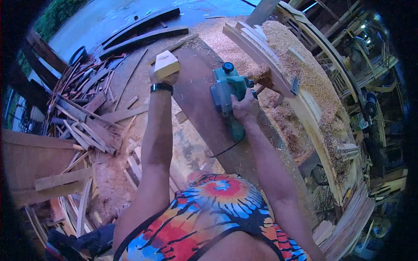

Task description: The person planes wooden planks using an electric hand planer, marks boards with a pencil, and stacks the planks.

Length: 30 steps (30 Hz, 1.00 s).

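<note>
My left hand (165, 79), with a dark band at the wrist, is closed around a pale, squared wood block (166, 64) and holds it out over the far left side of the workbench (191, 82). The fingers are mostly hidden behind the block. A green electric planer (224, 87) with a black round knob at its front sits on the bench to the right. My right hand (246, 106) is wrapped around the planer's rear grip. From the planer's back end a dark cord (228, 148) curls across the bench. Brown shavings (261, 71) cluster at its right side.
A deep heap of shavings (287, 43) lies beyond the bench, with long boards (257, 48) across it. Scrap wood (82, 104) piles up on the left. Dark beams (143, 41) lie at the far side. Stacked planks (352, 222) stand at the lower right.
</note>
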{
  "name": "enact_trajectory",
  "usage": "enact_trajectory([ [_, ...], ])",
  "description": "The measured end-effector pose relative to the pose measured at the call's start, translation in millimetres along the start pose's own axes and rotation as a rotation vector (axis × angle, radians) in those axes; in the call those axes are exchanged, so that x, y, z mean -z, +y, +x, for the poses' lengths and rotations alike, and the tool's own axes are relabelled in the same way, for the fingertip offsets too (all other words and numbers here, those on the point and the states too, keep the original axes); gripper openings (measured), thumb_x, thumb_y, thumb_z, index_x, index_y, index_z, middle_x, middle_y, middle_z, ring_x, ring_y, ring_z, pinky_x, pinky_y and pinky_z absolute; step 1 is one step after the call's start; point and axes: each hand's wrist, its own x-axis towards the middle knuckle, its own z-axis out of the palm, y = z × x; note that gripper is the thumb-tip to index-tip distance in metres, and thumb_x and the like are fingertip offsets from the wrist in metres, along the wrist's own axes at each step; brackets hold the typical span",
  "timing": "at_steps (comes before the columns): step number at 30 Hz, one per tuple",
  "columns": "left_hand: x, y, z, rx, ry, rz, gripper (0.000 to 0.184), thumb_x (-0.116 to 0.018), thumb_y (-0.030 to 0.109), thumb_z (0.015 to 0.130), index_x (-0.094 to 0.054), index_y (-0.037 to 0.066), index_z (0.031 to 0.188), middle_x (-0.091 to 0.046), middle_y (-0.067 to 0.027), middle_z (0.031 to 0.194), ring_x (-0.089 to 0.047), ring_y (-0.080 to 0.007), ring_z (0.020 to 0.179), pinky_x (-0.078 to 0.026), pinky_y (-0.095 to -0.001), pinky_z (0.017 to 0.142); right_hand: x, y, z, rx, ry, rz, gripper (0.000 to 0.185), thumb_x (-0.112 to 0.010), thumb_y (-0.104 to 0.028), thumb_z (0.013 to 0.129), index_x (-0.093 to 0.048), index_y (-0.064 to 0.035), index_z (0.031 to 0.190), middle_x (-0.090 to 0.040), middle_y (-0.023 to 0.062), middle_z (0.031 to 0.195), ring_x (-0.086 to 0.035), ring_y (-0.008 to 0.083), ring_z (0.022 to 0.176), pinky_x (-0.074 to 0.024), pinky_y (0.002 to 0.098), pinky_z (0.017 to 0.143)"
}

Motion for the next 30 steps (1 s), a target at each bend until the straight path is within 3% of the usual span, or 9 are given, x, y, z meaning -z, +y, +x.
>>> enact_trajectory([
  [1,1.3,3.6,0.1,0.055,-0.098,-0.047,0.049,-0.035,0.044,0.103,-0.055,0.007,0.128,-0.063,-0.0107,0.130,-0.058,-0.0291,0.122,-0.050,-0.0465,0.102,-0.1,-0.1,-0.1,0.006,0.007,-0.016,0.046,-0.073,-0.029,0.082,-0.054,-0.0010,0.114,-0.068,0.0285,0.100,-0.067,0.0470,0.096,-0.0535,0.0539,0.083],
  [4,-16.2,-4.0,0.7,-0.107,0.328,0.058,0.048,-0.036,0.042,0.103,-0.055,0.007,0.129,-0.063,-0.0115,0.129,-0.059,-0.0293,0.120,-0.052,-0.0476,0.100,-2.0,2.7,0.8,0.003,-0.002,0.034,0.047,-0.072,-0.030,0.082,-0.054,-0.0013,0.114,-0.068,0.0292,0.099,-0.067,0.0475,0.096,-0.0533,0.0543,0.083],
  [7,-29.5,-1.0,-5.5,-0.052,0.261,0.021,0.038,-0.039,0.039,0.099,-0.062,0.011,0.111,-0.069,-0.0100,0.106,-0.067,-0.0323,0.097,-0.055,-0.0530,0.085,1.2,-1.5,-0.5,-0.037,-0.021,0.061,0.050,-0.074,-0.031,0.082,-0.057,-0.0001,0.117,-0.068,0.0281,0.105,-0.066,0.0469,0.099,-0.0523,0.0523,0.086],
  [10,-24.6,2.1,-4.9,-0.043,0.283,-0.034,0.047,-0.037,0.041,0.103,-0.058,0.006,0.126,-0.066,-0.0147,0.123,-0.064,-0.0327,0.111,-0.056,-0.0505,0.093,-1.4,2.1,1.4,-0.022,-0.030,0.045,0.049,-0.074,-0.031,0.082,-0.057,0.0001,0.116,-0.067,0.0278,0.104,-0.065,0.0467,0.099,-0.0523,0.0525,0.085],
  [16,-6.6,9.1,4.8,-0.038,0.312,-0.022,0.049,-0.036,0.041,0.103,-0.059,0.003,0.124,-0.066,-0.0161,0.122,-0.064,-0.0345,0.111,-0.057,-0.0514,0.090,4.5,-4.6,-2.8,-0.019,-0.018,0.083,0.048,-0.073,-0.032,0.083,-0.057,0.0000,0.115,-0.067,0.0278,0.104,-0.065,0.0467,0.098,-0.0518,0.0532,0.084],
  [19,-21.3,6.1,-2.9,-0.022,0.304,-0.027,0.040,-0.039,0.040,0.098,-0.061,0.011,0.115,-0.069,-0.0107,0.109,-0.066,-0.0347,0.100,-0.055,-0.0550,0.084,2.8,-2.6,-1.3,-0.003,-0.025,0.040,0.048,-0.073,-0.033,0.083,-0.056,0.0002,0.114,-0.067,0.0278,0.102,-0.065,0.0472,0.098,-0.0519,0.0531,0.083],
  [25,-14.5,2.6,-2.6,-0.063,0.308,0.008,0.037,-0.040,0.034,0.099,-0.060,0.009,0.117,-0.068,-0.0122,0.112,-0.066,-0.0325,0.101,-0.056,-0.0499,0.085,3.7,-6.3,-2.1,-0.074,-0.034,0.007,0.048,-0.073,-0.033,0.083,-0.055,0.0005,0.113,-0.067,0.0298,0.100,-0.065,0.0491,0.097,-0.0521,0.0535,0.083],
  [27,-7.1,7.6,-11.9,-0.051,0.166,0.424,0.033,-0.045,0.031,0.098,-0.061,0.006,0.114,-0.067,-0.0144,0.113,-0.067,-0.0302,0.099,-0.057,-0.0486,0.082,1.5,-3.2,-1.1,-0.062,-0.042,0.025,0.049,-0.073,-0.033,0.082,-0.055,0.0007,0.113,-0.067,0.0304,0.101,-0.065,0.0492,0.097,-0.0519,0.0540,0.084],
  [30,-1.7,-1.8,-38.9,0.041,0.218,0.778,0.028,-0.056,0.028,0.096,-0.062,0.003,0.109,-0.067,-0.0122,0.106,-0.067,-0.0245,0.092,-0.057,-0.0436,0.080,1.2,-0.6,-1.6,-0.019,-0.024,0.059,0.049,-0.073,-0.033,0.082,-0.055,0.0012,0.112,-0.067,0.0305,0.101,-0.065,0.0493,0.097,-0.0516,0.0546,0.084],
])
